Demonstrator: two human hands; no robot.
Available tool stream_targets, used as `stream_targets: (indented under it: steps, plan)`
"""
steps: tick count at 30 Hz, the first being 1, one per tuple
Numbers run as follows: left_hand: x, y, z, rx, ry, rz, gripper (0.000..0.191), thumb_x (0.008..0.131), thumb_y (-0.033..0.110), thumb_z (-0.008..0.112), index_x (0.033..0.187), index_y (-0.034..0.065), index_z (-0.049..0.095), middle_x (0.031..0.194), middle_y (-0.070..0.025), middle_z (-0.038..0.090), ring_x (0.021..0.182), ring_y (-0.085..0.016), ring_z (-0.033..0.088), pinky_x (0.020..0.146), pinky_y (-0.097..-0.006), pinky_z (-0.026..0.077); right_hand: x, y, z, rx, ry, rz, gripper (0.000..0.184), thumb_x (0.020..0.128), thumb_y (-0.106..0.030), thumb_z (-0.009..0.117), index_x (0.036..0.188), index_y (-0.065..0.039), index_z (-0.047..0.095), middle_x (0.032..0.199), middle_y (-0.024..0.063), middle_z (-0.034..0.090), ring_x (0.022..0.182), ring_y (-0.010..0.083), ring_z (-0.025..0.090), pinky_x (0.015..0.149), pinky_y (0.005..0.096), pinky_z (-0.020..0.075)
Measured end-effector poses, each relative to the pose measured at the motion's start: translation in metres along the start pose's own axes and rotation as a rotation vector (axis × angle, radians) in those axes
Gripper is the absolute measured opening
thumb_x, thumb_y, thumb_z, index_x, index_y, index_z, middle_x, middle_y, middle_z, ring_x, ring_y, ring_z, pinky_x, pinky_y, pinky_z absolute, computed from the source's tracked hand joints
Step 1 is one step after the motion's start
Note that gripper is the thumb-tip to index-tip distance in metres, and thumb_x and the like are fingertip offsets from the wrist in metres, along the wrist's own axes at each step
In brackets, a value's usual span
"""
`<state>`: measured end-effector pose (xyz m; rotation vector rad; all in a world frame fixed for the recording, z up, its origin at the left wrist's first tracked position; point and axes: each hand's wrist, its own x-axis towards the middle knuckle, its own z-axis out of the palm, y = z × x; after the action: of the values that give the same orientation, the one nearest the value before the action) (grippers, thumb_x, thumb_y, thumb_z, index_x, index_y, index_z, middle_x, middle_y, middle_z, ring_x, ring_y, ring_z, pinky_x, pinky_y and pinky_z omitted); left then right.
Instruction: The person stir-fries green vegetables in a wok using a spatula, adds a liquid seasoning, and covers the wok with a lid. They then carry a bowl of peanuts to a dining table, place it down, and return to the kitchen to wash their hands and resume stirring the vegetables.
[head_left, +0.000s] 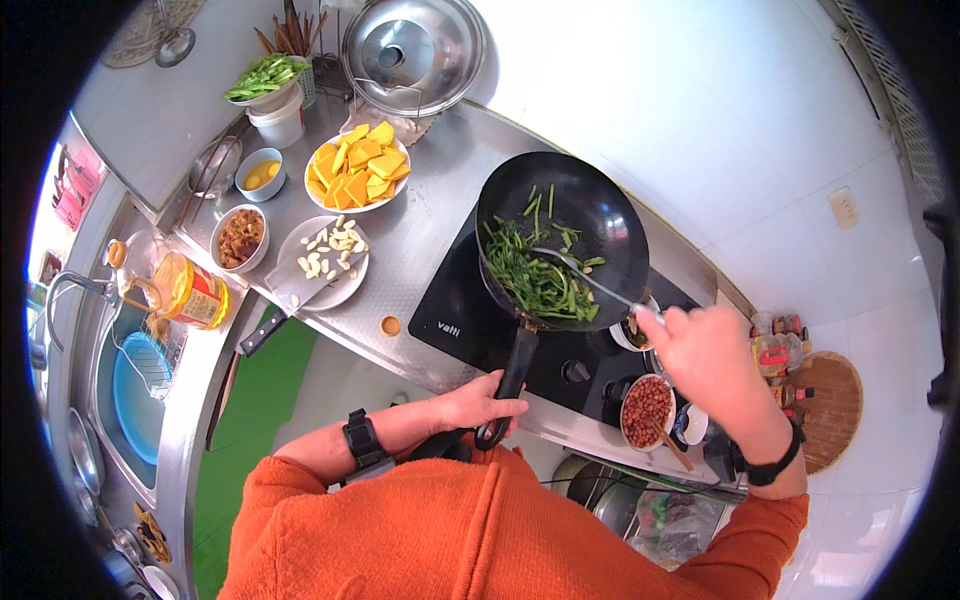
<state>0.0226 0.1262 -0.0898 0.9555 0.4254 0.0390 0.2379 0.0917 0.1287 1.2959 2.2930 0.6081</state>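
My left hand (480, 405) grips the black handle (517, 364) of a dark wok (600, 217) on the black cooktop (450, 307). In my right hand (697, 360) is the upper end of a metal spatula (596, 283); its head lies among the food in the wok. Cooked green leaves and stems (536, 277) fill the wok's near left side, and a few loose stems cling to its far wall. The wok leans towards its handle. Partly behind the wok and my right hand, a small bowl (636, 337) of dark food shows.
A plate of garlic cloves (330, 259) carries a cleaver (300, 281), its handle jutting past the counter edge. Around it stand sliced pumpkin (358, 169), eggs in a bowl (261, 176), meat (241, 238) and an oil jug (180, 289). Peanuts (646, 411) sit in a bowl at right.
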Motion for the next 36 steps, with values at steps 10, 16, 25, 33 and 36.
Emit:
stream_targets:
  steps: [10,16,25,33,36]
  plan:
    - [0.007,0.009,0.001,0.010,0.008,-0.037,0.045,0.087,0.023,0.055,0.117,-0.0005,0.032,0.073,-0.0068,0.058,0.063,-0.015,0.058,0.051,-0.0252,0.045,-0.006,-0.026,-0.057,0.083,-0.262,-0.068,0.027,0.072,-0.010,0.063,0.097,-0.002,0.061,0.082,0.0099,0.056,0.065,0.0214,0.055,0.050,0.0307,0.0405]
    - [0.012,0.015,0.003,0.001,0.041,-0.007,0.043,0.087,0.022,0.055,0.116,0.0001,0.033,0.072,-0.0067,0.058,0.062,-0.014,0.058,0.051,-0.0251,0.045,0.022,-0.014,-0.003,-0.012,0.007,-0.187,0.008,0.067,-0.006,0.059,0.071,0.001,0.061,0.055,0.0026,0.052,0.051,0.0146,0.054,0.042,0.0263,0.0383]
    - [0.003,0.011,0.009,0.019,0.053,-0.008,0.038,0.087,0.021,0.055,0.113,0.0009,0.035,0.072,-0.0063,0.057,0.063,-0.014,0.058,0.052,-0.0252,0.045,0.028,-0.021,0.003,-0.023,0.094,-0.069,0.010,0.060,-0.006,0.060,0.068,0.000,0.062,0.056,0.0046,0.056,0.052,0.0144,0.057,0.040,0.0268,0.0410]
    - [-0.003,0.002,0.012,-0.013,0.058,-0.019,0.037,0.087,0.020,0.054,0.113,0.0016,0.035,0.071,-0.0069,0.057,0.061,-0.016,0.058,0.052,-0.0260,0.046,0.021,0.062,0.041,0.007,-0.025,0.443,0.012,0.074,-0.008,0.054,0.080,-0.012,0.064,0.065,0.0082,0.060,0.060,0.0258,0.061,0.052,0.0360,0.0474]
    - [-0.004,0.000,0.013,-0.012,0.067,-0.003,0.036,0.087,0.019,0.054,0.112,0.0016,0.034,0.071,-0.0072,0.056,0.060,-0.017,0.059,0.052,-0.0268,0.047,0.026,0.082,0.077,-0.083,-0.096,0.450,0.014,0.073,-0.007,0.055,0.083,-0.011,0.064,0.070,0.0112,0.062,0.065,0.0280,0.061,0.055,0.0393,0.0480]
